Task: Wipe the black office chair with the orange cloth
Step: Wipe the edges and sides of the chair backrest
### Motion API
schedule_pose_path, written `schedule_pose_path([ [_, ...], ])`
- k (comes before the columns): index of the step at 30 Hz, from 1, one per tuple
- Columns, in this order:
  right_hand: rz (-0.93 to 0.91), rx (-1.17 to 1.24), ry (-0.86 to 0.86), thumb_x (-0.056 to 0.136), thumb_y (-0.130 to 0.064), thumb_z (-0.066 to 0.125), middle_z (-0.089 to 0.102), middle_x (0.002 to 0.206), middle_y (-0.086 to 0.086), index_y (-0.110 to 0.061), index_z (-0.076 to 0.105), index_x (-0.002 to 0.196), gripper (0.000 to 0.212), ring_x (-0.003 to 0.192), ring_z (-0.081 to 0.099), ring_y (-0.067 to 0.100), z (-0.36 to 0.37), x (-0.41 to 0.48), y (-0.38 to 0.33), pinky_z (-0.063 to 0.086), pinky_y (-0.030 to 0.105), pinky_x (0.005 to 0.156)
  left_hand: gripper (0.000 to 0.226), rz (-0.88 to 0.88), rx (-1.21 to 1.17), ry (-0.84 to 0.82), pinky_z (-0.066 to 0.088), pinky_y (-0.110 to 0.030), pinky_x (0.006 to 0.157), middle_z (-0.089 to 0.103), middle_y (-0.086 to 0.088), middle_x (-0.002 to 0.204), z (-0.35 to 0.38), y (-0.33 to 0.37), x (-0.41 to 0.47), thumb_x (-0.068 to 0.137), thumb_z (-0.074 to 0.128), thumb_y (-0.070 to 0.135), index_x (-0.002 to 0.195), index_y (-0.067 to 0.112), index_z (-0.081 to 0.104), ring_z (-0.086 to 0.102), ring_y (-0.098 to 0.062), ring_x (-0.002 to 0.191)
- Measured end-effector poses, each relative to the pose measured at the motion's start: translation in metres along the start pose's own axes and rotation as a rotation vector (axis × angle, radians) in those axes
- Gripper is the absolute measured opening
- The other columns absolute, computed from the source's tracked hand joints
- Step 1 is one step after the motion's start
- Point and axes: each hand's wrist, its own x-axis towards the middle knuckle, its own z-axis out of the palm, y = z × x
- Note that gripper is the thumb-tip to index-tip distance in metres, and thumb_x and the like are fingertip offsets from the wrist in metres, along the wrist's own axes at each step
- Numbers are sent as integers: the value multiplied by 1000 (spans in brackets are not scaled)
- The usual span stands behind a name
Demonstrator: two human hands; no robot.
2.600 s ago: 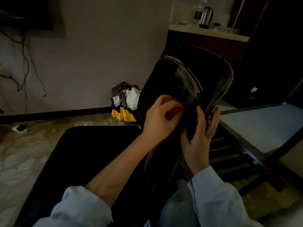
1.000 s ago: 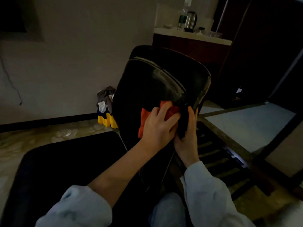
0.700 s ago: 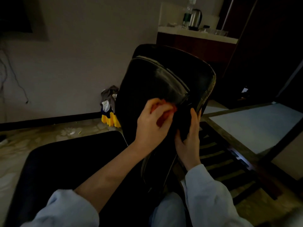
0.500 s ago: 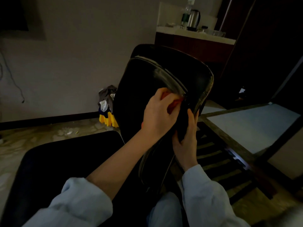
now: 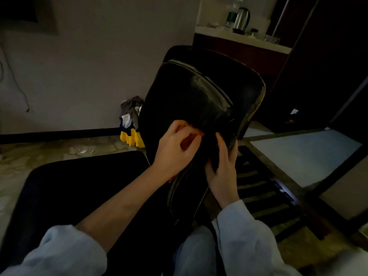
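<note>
The black office chair (image 5: pixel 199 96) takes up the middle of a dim room, its glossy backrest seen at a slant and its broad seat (image 5: pixel 79 196) spreading toward the lower left. The left hand (image 5: pixel 175 150) is curled tight round the orange cloth (image 5: pixel 187 141), which is bunched up inside the fist so that only slivers of orange show between the fingers and at the knuckles, and it presses that wad against the front face of the backrest near its right-hand edge. The right hand (image 5: pixel 223 168) grips that same edge just beside the left hand, thumb lying up along the front and the other fingers wrapped behind the worn rim (how far they reach round the back cannot be told). Both forearms come up from pale blue sleeves (image 5: pixel 245 242), the left one pushed back well above the wrist. Behind the chair, against the skirting of the plain wall, sits a heap of clothes (image 5: pixel 131 120) in grey, white and yellow. At the upper right a pale-topped counter (image 5: pixel 241 39) carries a steel kettle (image 5: pixel 241 18) with a dark bottle (image 5: pixel 232 16) just beside it. A dark slatted frame (image 5: pixel 264 194) lies on the mottled floor to the right of the chair
</note>
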Motion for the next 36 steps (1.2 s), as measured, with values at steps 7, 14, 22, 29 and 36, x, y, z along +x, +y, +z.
schedule_pose_path([
  [7, 21, -63, -35, 87, -7, 63, -3, 157, 10, -49, 21, 141, 81, 136, 4, 1, 12, -15, 10, 14, 7, 106, 25, 131, 37, -45, 49, -22, 89, 53, -9, 115, 16, -14, -9, 86, 57, 25, 102, 12, 71, 57, -17, 105],
  [14, 28, -127, 66, 86, -9, 63, -2, 155, 19, -40, 20, 142, 77, 144, 8, 28, 26, -20, 4, 21, 32, 112, 26, 150, 220, -214, 53, -36, 81, 56, -12, 110, -10, -47, -59, 83, 54, 26, 94, 9, 70, 56, -17, 97],
  [22, 32, -142, 52, 82, -10, 70, -6, 154, 21, -39, 21, 142, 83, 143, 2, 26, 32, -29, 5, 19, 38, 113, 23, -17, 31, 6, 40, -10, 94, 51, -2, 112, -11, -34, -58, 86, 57, 22, 101, 11, 71, 51, -3, 108],
  [29, 15, -146, 38, 78, -8, 73, -7, 153, 23, -34, 24, 142, 85, 142, -2, 23, 31, -32, 13, 21, 44, 113, 24, 63, 106, -49, 51, -46, 86, 54, -13, 117, 14, -22, -26, 85, 57, 25, 101, 15, 71, 57, -28, 109],
  [36, 53, -162, 51, 79, -7, 71, -7, 151, 29, -34, 24, 143, 84, 141, -7, 23, 36, -34, 10, 12, 40, 114, 23, 33, 84, -128, 52, -45, 84, 54, -9, 114, 1, -35, -47, 85, 57, 22, 101, 15, 71, 57, -23, 106],
])
